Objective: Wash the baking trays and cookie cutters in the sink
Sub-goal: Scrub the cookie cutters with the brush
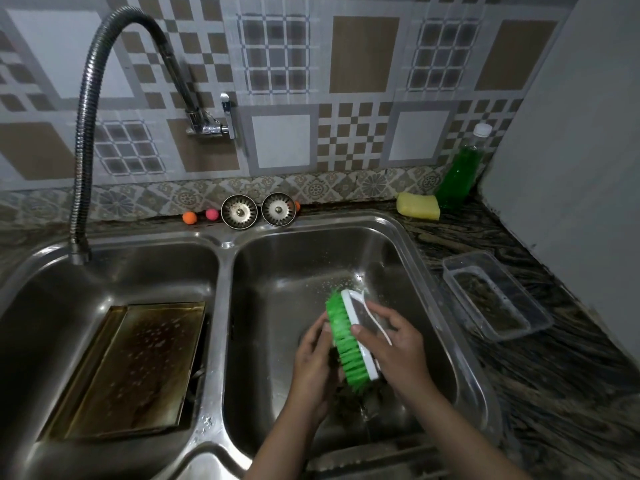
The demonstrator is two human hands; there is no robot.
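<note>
The right hand (391, 344) holds a scrub brush (349, 336) over the right basin, its grip curled round the white plastic back, thumb on the near edge and fingers across the looped white handle. The stiff green bristles face left, pressed toward the left hand (317, 362), whose grip curls round something small and dark that the bristles and fingers mostly hide; what it is cannot be told.

A baking tray (138, 365) lies tilted in the left basin, rectangular, thin metal, its surface browned and mottled with dark stains and pale specks of water or suds, its rim a dull gold.

The double sink (225, 258) is brushed stainless steel with rounded corners, wet and spotted with droplets. A ribbed flexible metal faucet (83, 140) arches from the wall and ends over the left basin. Two round steel strainers (258, 211) stand on edge against the back ledge, beside small orange and pink balls (201, 216).

The counter (519, 358) is dark veined stone. On it sit a clear rectangular plastic container (495, 299), a yellow sponge (418, 206) and a bottle of green liquid (462, 171) with a white cap. The wall behind carries grey, white and tan checked tiles.
</note>
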